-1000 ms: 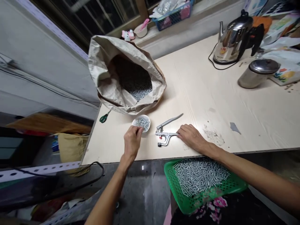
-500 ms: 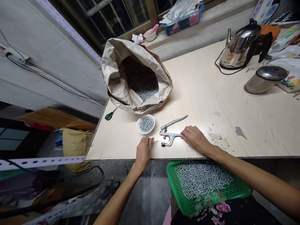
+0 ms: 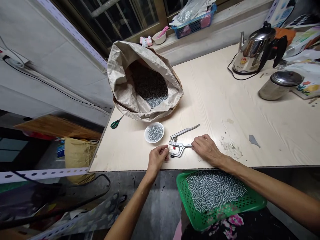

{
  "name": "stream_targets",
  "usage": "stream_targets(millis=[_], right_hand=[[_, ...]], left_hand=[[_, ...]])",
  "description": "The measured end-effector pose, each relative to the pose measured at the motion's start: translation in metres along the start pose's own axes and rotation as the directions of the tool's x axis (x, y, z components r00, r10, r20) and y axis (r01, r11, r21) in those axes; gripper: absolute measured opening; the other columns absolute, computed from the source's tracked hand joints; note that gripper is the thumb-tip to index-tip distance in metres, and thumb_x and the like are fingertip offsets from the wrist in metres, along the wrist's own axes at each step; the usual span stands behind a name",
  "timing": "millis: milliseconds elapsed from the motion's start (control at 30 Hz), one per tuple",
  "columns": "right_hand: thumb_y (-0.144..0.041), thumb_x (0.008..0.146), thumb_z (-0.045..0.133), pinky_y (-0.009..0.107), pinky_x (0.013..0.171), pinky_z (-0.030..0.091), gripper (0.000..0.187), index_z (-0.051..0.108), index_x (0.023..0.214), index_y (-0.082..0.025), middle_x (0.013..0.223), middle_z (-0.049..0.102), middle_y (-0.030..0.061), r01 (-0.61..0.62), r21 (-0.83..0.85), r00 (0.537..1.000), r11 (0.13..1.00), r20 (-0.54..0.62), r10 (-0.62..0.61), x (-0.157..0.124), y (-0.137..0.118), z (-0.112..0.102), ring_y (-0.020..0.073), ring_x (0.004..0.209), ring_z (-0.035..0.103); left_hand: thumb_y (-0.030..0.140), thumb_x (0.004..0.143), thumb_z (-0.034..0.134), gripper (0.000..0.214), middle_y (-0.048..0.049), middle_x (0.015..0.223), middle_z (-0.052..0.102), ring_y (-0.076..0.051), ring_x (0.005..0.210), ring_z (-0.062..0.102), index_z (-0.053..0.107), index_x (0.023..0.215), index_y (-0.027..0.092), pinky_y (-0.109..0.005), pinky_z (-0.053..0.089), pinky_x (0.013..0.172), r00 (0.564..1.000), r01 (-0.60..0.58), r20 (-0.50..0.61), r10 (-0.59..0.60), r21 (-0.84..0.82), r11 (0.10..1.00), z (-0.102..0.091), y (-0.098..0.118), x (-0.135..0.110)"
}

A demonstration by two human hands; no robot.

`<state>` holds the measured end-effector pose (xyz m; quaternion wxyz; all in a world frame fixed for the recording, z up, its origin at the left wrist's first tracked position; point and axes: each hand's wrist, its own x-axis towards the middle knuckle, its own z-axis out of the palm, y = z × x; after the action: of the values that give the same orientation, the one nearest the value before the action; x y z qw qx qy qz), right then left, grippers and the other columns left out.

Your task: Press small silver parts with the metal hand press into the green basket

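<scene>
Silver snap pliers point(image 3: 180, 141) lie on the pale wooden table point(image 3: 225, 110) near its front edge, handles spread. My right hand point(image 3: 206, 149) rests on the lower handle, fingers curled over it. My left hand point(image 3: 158, 157) is pinched shut at the pliers' jaw; what the fingertips hold is too small to make out. Just behind it stands a small white bowl point(image 3: 154, 132) of little metal pieces.
A big open paper sack point(image 3: 143, 83) of metal pieces stands at the back left, green scissors point(image 3: 115, 123) beside it. A green basket point(image 3: 217, 196) of metal pins sits on my lap below the table edge. A kettle point(image 3: 255, 46) and a steel pot point(image 3: 280, 85) stand far right.
My left hand left the white bowl, drew back to the table edge, then moved right to the pliers' jaw with its fingers pinched. My right hand stayed on the handle.
</scene>
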<state>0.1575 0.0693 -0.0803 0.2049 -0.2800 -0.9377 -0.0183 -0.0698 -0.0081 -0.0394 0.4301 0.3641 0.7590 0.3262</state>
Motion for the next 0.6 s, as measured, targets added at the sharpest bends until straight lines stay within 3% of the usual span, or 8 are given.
stream_targets(millis=[67,233,433,600], right_hand=[[-0.015,0.094,0.04,0.035,0.067,0.025,0.025,0.057,0.075,-0.017,0.073,0.057,0.0052,-0.013,-0.002,1.0,1.0,-0.003,0.013,0.0,0.0,0.0,0.0191,0.071,0.044],[-0.024,0.092,0.049,0.035,0.068,0.024,0.015,0.056,0.08,-0.017,0.077,0.059,0.0042,-0.062,0.065,0.998,0.996,0.015,0.062,0.004,0.003,0.002,0.0184,0.072,0.045],[-0.011,0.094,0.037,0.033,0.063,0.021,0.024,0.051,0.076,-0.018,0.07,0.055,0.0009,0.123,0.007,0.992,0.992,-0.019,-0.123,0.009,0.006,-0.003,0.015,0.063,0.038],[-0.007,0.095,0.032,0.033,0.062,0.019,0.029,0.048,0.075,-0.019,0.067,0.051,-0.0005,0.177,-0.056,0.981,0.983,-0.065,-0.18,0.01,0.008,-0.011,0.0143,0.059,0.034]], left_hand=[[0.04,0.068,0.064,0.039,0.0035,0.051,0.055,-0.01,0.047,0.051,0.064,0.092,0.009,-0.024,0.043,0.05,1.0,0.001,0.03,0.001,-0.056,0.998,0.005,0.002,0.004],[0.04,0.062,0.068,0.031,0.0015,0.055,0.058,-0.009,0.05,0.049,0.065,0.073,0.011,-0.021,0.036,0.051,0.999,-0.007,0.033,0.008,-0.017,1.0,0.007,0.007,0.007],[0.047,0.055,0.074,0.039,-0.0023,0.063,0.063,-0.011,0.058,0.051,0.067,0.069,0.011,-0.023,0.036,0.056,0.999,0.029,0.046,-0.028,-0.022,0.999,0.004,0.008,0.005],[0.048,0.051,0.077,0.042,-0.0019,0.061,0.062,-0.011,0.057,0.049,0.066,0.068,0.011,-0.023,0.035,0.056,0.997,0.068,0.034,-0.065,-0.09,0.994,0.006,0.008,0.001]])
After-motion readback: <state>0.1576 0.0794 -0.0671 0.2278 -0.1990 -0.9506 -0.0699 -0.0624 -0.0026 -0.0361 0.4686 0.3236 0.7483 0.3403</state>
